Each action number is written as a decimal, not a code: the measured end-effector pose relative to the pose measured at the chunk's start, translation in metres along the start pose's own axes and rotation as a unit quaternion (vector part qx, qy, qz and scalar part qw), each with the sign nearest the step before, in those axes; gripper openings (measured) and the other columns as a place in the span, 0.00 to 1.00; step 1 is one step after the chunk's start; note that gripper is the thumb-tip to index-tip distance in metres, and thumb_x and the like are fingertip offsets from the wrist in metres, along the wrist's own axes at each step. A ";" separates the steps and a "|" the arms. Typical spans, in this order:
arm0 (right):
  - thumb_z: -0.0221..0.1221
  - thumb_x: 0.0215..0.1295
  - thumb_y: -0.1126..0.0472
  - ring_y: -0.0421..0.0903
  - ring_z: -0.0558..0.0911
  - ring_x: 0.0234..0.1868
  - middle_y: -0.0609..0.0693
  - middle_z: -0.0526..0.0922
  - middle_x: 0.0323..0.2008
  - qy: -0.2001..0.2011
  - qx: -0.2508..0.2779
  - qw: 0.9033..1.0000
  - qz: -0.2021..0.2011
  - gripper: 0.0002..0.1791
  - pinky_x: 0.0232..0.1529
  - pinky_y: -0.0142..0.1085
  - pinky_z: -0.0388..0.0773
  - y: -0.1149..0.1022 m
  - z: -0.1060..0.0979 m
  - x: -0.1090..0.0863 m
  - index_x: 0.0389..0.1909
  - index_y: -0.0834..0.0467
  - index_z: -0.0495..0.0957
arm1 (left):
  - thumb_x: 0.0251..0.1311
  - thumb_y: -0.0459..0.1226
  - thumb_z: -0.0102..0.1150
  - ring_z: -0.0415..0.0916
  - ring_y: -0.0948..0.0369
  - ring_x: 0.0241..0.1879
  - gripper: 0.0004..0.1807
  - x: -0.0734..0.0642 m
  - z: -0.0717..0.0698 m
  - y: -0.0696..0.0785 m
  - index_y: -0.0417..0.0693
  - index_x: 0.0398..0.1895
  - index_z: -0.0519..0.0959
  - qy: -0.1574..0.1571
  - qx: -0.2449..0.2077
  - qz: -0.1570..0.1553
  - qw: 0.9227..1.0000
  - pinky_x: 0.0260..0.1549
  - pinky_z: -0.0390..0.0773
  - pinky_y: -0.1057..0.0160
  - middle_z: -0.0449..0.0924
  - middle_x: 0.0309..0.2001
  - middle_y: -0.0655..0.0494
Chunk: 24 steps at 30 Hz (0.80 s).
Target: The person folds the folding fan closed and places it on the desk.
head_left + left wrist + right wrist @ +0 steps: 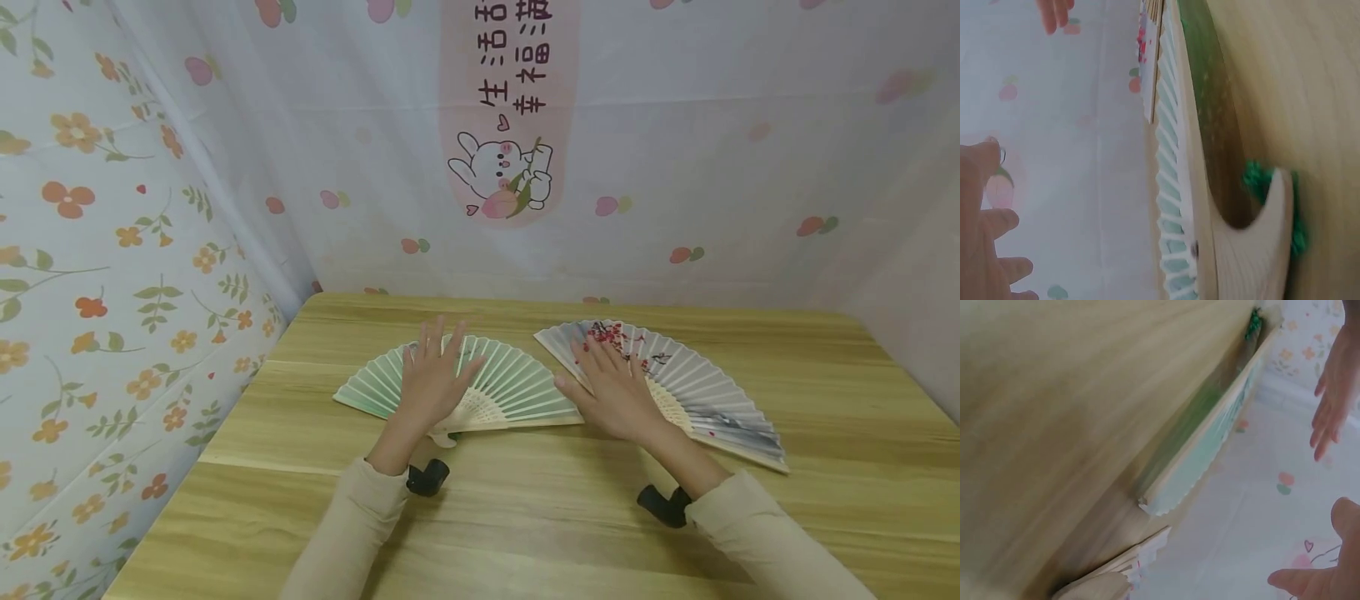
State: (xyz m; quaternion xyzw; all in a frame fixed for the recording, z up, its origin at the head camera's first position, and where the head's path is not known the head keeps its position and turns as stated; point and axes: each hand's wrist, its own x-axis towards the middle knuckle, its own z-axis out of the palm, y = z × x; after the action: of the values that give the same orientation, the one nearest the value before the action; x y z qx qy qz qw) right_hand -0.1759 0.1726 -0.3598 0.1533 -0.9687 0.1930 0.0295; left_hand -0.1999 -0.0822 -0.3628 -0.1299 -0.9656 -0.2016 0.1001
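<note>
Green fan (501, 385) is spread just left of the white fan (708, 385), its long axis set crosswise beneath the nearer left hand (431, 380); nothing is gripped by its straightened fingers. Over the white fan's left edge, the right hand (613, 398) is held likewise.

wood-grain tabletop (525, 525), pale back curtain (337, 125) with pink-and-green motifs (198, 71), sideways rabbit print (501, 167) on it, dark Chinese lettering (531, 57) above rabbit, left-side white curtain (45, 325) with orange flowers (68, 200) and green leaves (157, 304)
</note>
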 end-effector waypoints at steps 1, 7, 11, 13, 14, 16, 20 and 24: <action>0.42 0.64 0.39 0.61 0.42 0.65 0.61 0.44 0.67 -0.001 0.006 1.000 -0.001 0.39 0.58 0.62 0.31 0.000 0.000 -0.001 0.67 0.60 0.48 | 0.62 0.55 0.39 0.35 0.45 0.66 0.33 -0.002 -0.002 -0.002 0.53 0.68 0.50 0.003 -0.012 0.000 1.000 0.57 0.41 0.37 0.41 0.68 0.45; 0.41 0.64 0.40 0.64 0.44 0.64 0.62 0.43 0.67 -0.003 0.036 0.999 -0.005 0.38 0.58 0.62 0.35 0.000 0.000 -0.008 0.67 0.60 0.48 | 0.63 0.54 0.39 0.34 0.44 0.66 0.34 -0.010 -0.009 -0.017 0.50 0.68 0.51 -0.002 -0.052 -0.010 0.999 0.55 0.39 0.35 0.41 0.68 0.43; 0.42 0.64 0.41 0.64 0.46 0.64 0.63 0.45 0.66 -0.004 0.061 0.998 -0.007 0.37 0.58 0.62 0.40 0.002 -0.001 -0.012 0.67 0.59 0.48 | 0.63 0.55 0.39 0.33 0.44 0.65 0.34 -0.015 -0.013 -0.026 0.49 0.67 0.51 -0.014 -0.058 -0.019 0.998 0.55 0.40 0.34 0.42 0.67 0.43; 0.42 0.65 0.42 0.64 0.47 0.64 0.63 0.46 0.66 -0.004 0.079 0.997 -0.009 0.37 0.57 0.62 0.43 0.003 -0.001 -0.014 0.67 0.58 0.47 | 0.63 0.54 0.39 0.33 0.44 0.65 0.34 -0.017 -0.016 -0.029 0.48 0.67 0.51 -0.020 -0.064 -0.025 0.997 0.55 0.40 0.34 0.42 0.67 0.42; 0.43 0.65 0.43 0.64 0.48 0.64 0.63 0.47 0.66 -0.005 0.091 0.996 -0.011 0.36 0.57 0.62 0.44 0.003 -0.001 -0.015 0.67 0.58 0.47 | 0.63 0.54 0.39 0.33 0.44 0.65 0.34 -0.018 -0.017 -0.032 0.48 0.68 0.51 -0.024 -0.067 -0.028 0.997 0.55 0.40 0.34 0.41 0.67 0.42; 0.44 0.65 0.44 0.64 0.48 0.64 0.63 0.47 0.65 -0.006 0.117 0.993 -0.013 0.36 0.56 0.63 0.46 0.004 -0.001 -0.017 0.67 0.58 0.47 | 0.63 0.54 0.38 0.33 0.43 0.65 0.34 -0.021 -0.019 -0.036 0.47 0.67 0.51 -0.030 -0.075 -0.030 0.996 0.55 0.40 0.34 0.41 0.67 0.41; 0.44 0.66 0.46 0.63 0.49 0.64 0.62 0.48 0.66 -0.014 0.174 0.985 -0.009 0.35 0.56 0.63 0.48 0.004 0.001 -0.021 0.67 0.58 0.47 | 0.64 0.53 0.38 0.32 0.42 0.65 0.34 -0.027 -0.024 -0.047 0.45 0.67 0.50 -0.036 -0.093 -0.033 0.994 0.54 0.39 0.33 0.40 0.67 0.40; 0.44 0.66 0.46 0.62 0.49 0.64 0.62 0.51 0.65 -0.018 0.213 0.977 0.002 0.34 0.57 0.60 0.50 0.005 0.003 -0.026 0.67 0.58 0.49 | 0.64 0.53 0.38 0.31 0.41 0.65 0.35 -0.033 -0.027 -0.057 0.43 0.67 0.50 -0.037 -0.110 -0.038 0.992 0.53 0.38 0.32 0.39 0.67 0.38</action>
State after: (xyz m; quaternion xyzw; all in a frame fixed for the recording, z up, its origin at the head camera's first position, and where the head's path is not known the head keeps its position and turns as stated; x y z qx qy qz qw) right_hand -0.1528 0.1833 -0.3672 0.1573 -0.9062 0.3918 -0.0218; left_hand -0.1815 -0.1510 -0.3675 -0.1107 -0.9448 -0.3055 0.0415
